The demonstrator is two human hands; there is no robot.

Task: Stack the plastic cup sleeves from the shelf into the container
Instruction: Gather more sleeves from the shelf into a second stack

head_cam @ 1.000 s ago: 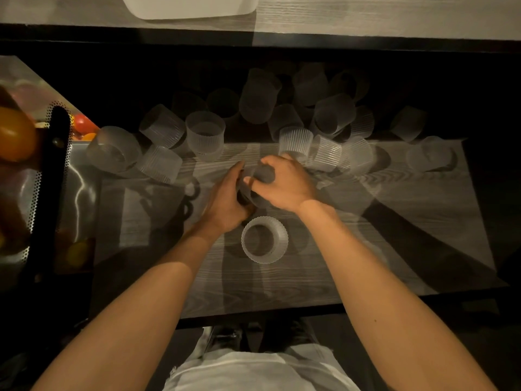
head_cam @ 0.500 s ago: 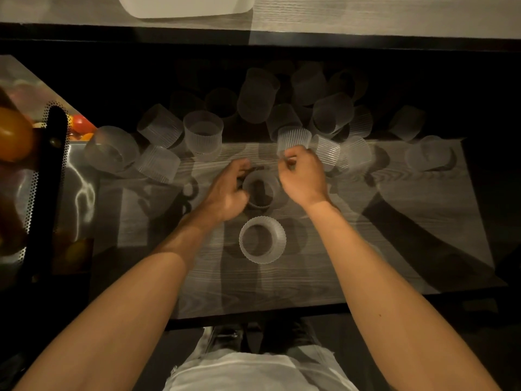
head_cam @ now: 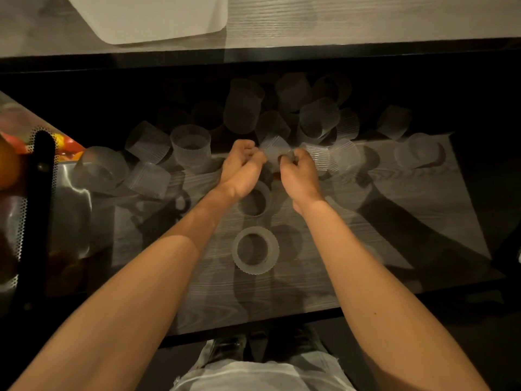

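Note:
Several ribbed, translucent plastic cup sleeves lie scattered on the wooden shelf. My left hand and my right hand both grip one sleeve held between them at the front of the pile. Just below my hands an upright sleeve stands on the shelf, partly hidden by my left wrist. Another upright sleeve stands closer to me. The white container sits on the upper surface at top left.
More sleeves lie tipped at the left and far right, others deep in the dark back. A black perforated metal rack with orange fruit stands at the left. The shelf's front edge runs just above my legs.
Both hands left the sleeve they had set upright and moved forward to the pile. They now hold another sleeve between them. The camera is closer.

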